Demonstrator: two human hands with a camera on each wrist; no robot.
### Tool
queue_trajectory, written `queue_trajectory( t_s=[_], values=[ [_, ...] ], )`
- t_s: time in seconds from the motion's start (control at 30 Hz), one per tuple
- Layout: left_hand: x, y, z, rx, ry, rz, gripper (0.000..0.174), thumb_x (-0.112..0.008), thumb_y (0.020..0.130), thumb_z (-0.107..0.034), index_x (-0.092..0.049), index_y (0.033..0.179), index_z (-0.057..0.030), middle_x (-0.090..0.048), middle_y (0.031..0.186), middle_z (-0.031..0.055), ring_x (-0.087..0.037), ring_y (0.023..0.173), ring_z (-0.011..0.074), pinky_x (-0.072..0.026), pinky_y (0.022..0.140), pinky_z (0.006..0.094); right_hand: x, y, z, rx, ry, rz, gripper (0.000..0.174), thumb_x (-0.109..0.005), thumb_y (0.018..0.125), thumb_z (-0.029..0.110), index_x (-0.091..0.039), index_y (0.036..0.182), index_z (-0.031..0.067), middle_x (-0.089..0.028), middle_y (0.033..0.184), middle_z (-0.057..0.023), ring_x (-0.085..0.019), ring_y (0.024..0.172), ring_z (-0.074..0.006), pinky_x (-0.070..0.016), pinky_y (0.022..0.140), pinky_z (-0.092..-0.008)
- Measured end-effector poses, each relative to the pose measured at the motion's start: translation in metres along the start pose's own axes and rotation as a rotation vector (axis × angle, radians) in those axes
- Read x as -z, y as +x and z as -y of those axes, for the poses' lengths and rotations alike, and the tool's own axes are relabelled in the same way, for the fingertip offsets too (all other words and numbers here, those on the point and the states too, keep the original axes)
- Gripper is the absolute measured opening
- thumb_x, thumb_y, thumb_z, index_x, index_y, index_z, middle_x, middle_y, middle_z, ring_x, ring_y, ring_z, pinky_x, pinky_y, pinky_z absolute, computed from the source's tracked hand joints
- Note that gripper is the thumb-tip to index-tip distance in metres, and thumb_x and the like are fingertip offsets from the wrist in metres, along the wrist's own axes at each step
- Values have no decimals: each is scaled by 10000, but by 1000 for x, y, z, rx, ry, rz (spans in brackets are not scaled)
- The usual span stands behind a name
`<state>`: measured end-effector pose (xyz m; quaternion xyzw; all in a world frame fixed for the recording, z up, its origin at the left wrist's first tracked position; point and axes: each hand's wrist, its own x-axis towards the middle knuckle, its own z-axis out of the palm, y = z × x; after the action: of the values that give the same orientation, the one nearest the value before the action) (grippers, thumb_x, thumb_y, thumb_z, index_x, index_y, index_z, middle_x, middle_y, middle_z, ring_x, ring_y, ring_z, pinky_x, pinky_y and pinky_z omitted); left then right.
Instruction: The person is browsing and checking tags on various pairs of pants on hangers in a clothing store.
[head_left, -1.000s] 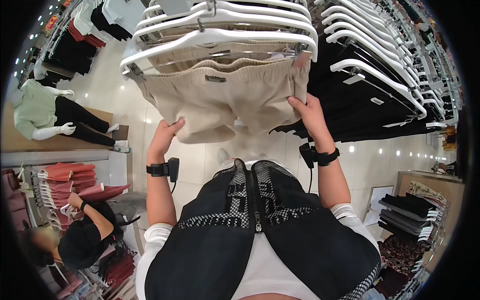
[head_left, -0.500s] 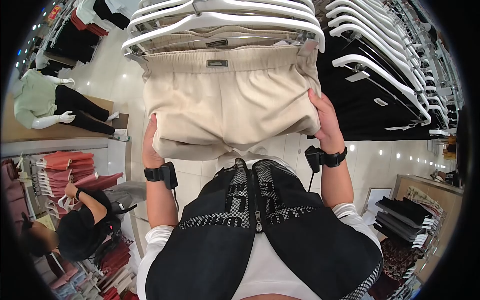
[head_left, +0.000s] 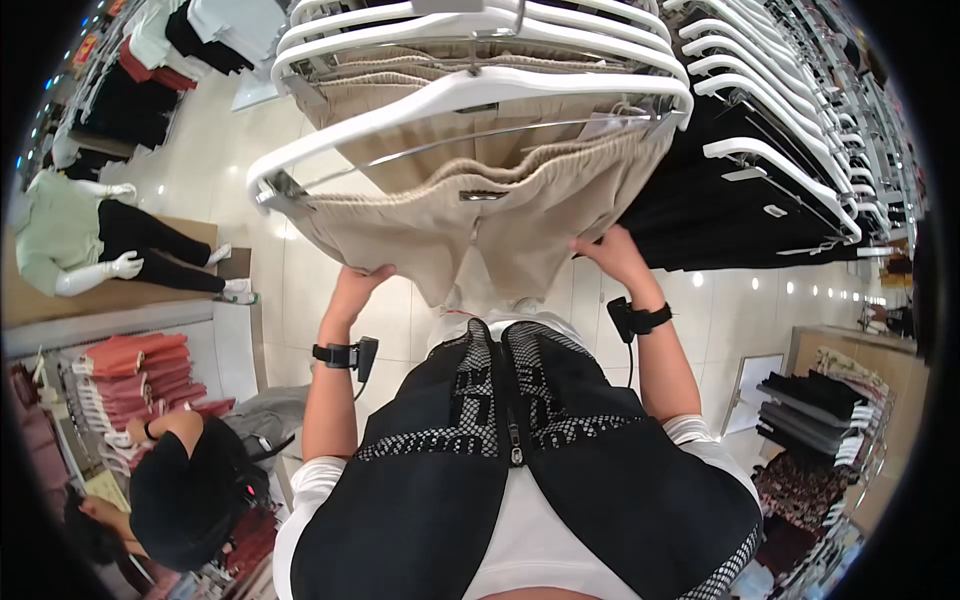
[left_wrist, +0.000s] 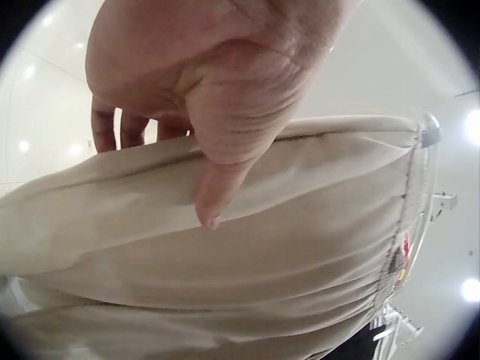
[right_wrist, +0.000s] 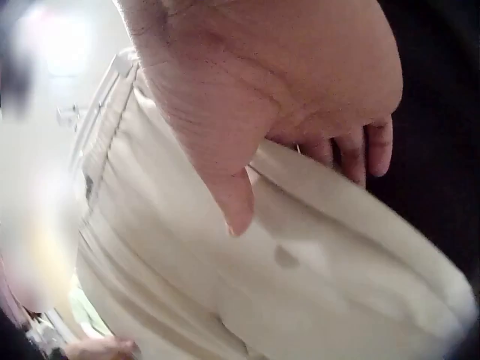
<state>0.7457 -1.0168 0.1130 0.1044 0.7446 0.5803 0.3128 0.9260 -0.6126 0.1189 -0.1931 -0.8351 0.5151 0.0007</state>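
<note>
A pair of beige pants [head_left: 400,235] with a gathered elastic waistband and a small dark label hangs clipped to a white hanger [head_left: 440,100]. Its waist gapes open toward the head camera. My left hand [head_left: 358,292] holds one side edge, the thumb across the front of the cloth and the other fingers behind, as the left wrist view shows. At the opposite side edge my right hand [head_left: 622,258] holds the cloth likewise, thumb in front. The pants' lower legs are mostly hidden in the head view.
More beige pants [head_left: 345,100] hang behind on white hangers. To the right, black garments [head_left: 690,220] fill a rack. A mannequin [head_left: 65,235] in a green top stands at left; below it another person [head_left: 195,480] is beside pink clothes [head_left: 140,370].
The pants, lifted and spread flat half a second ago, now hang lower with the waist gaping. The hanger's left end has swung nearer me, and both hands have come inward.
</note>
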Motion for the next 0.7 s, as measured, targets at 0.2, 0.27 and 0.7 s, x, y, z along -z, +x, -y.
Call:
queue_trajectory(
  t_s=[0.2,0.27,0.7],
  values=[
    [12,55,70,27,301,71,287,-721,827,-138,-674,1057,28,-706,1007,98,-637,958,166,-472,871,304,-73,-6,-32,-186,52,-56,352,-700,818,228,-659,1092,9,-684,1000,-204,-655,931,-335,-494,822,-386],
    [9,68,64,49,271,68,276,-726,823,-143,-681,1029,36,-711,974,103,-646,932,166,-480,846,299,-88,-8,-19,-194,55,-128,328,-673,843,217,-653,1093,5,-687,985,-198,-656,929,-331,-494,828,-385],
    [-5,144,65,-204,349,326,336,-695,844,-184,-638,1103,23,-690,1054,146,-647,980,252,-481,862,339,-141,-71,-7,-458,-224,-365,305,-601,866,251,-622,1063,20,-678,845,-193,-647,812,-369,-510,737,-440]
  ],
)
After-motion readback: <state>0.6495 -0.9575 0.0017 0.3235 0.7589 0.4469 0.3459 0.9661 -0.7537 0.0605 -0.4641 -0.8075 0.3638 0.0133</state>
